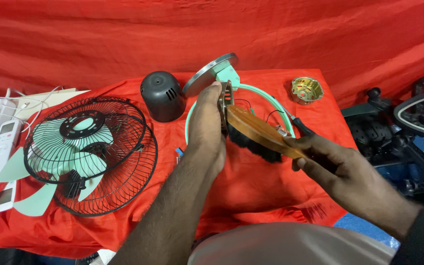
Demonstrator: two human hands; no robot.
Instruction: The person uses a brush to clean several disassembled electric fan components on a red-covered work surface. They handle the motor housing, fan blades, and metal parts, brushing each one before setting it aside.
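Note:
My left hand (pixel 206 128) grips a small metal fan part (pixel 226 94) and holds it upright over the red cloth. A wooden brush (pixel 254 128) with black bristles is in my right hand (pixel 337 169), its bristles pressed against that part. Thin black wires hang by the part. Behind it lies a mint-green ring (pixel 263 94) and a round fan base (pixel 210 73), grey on top with a mint-green bracket. Most of the metal part is hidden by my fingers and the brush.
Two black wire fan guards (pixel 105 162) lie at the left over mint-green blades (pixel 36 198). A black motor cover (pixel 162 95) and a brass-coloured housing (pixel 306 90) stand at the back. White remotes (pixel 1 147) and cables lie far left. A black chair base (pixel 398 127) is on the right.

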